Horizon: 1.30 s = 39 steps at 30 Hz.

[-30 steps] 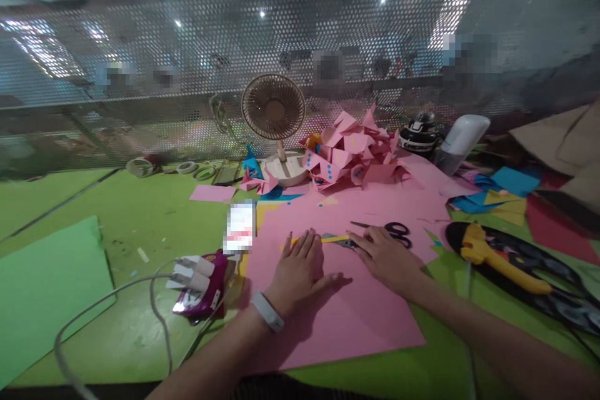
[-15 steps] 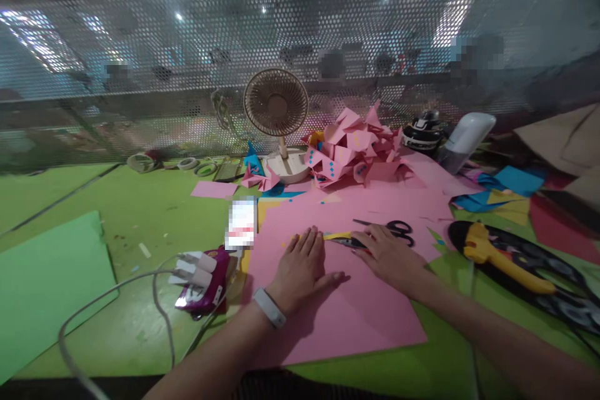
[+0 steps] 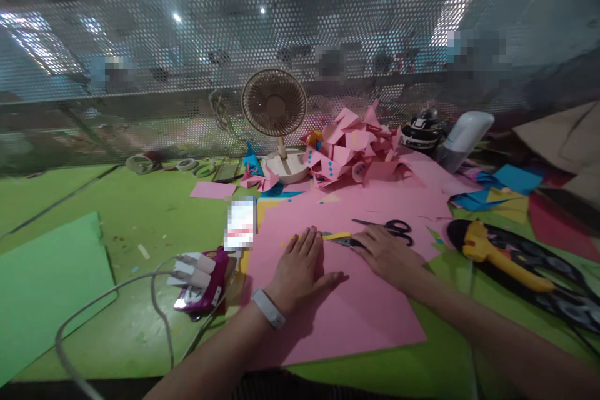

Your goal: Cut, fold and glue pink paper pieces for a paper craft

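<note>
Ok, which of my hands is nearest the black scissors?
Your right hand, close to the black scissors; your left hand, wearing the pale wristband, lies farther left on the pink paper.

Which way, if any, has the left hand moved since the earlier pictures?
No, not visibly. Judged against the fan, the left hand lies flat in about the same place, so there is no direction to give.

Beyond the fingers (image 3: 305,242) stands a brown fan (image 3: 275,105); left of them lie a lit phone (image 3: 240,225), a purple packet (image 3: 215,284) under white plugs (image 3: 194,272) and a green sheet (image 3: 51,287); right of them, a yellow glue gun (image 3: 509,267) on a black tray (image 3: 454,234).
</note>
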### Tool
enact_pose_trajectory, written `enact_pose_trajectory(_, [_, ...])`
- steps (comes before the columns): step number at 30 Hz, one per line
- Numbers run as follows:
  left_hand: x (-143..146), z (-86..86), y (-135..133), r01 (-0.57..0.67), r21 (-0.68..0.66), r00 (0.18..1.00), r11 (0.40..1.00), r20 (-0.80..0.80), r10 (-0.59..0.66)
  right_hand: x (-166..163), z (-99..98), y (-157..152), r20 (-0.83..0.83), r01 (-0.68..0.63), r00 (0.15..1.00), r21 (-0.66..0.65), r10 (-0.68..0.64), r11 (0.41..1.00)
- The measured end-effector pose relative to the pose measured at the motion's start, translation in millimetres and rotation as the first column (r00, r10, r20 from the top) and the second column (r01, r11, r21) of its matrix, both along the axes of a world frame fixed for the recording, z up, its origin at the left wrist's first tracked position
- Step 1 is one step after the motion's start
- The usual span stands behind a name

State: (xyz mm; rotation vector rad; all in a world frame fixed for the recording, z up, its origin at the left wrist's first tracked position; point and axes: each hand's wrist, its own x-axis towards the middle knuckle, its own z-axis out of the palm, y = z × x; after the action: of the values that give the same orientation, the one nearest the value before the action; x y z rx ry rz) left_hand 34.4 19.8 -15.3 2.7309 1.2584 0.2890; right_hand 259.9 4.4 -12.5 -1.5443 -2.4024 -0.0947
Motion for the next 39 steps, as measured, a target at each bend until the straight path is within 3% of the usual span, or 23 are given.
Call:
enact_pose_trajectory(5, [-0.5, -0.8, 0.6, 0.007, 0.005, 1.0, 1.0, 0.006, -0.007, 1.1, 0.1, 0.2, 0.014, -0.052, 0.999, 0.002, 0.052, 0.999])
enact_pose_trajectory(22, [-1.8, 1.1, -0.5, -0.003, -0.009, 1.0, 1.0, 0.004, 0.003, 0.6, -4.4, -1.3, -0.112, 0.027, 0.993, -0.016, -0.029, 1.0])
enact_pose_trajectory(39, [-1.6, 1.5, -1.1, -0.006, -0.015, 0.999, 1.0, 0.032, 0.007, -2.4, -7.4, 0.2, -0.119, -0.009, 0.993, -0.017, 0.007, 1.0])
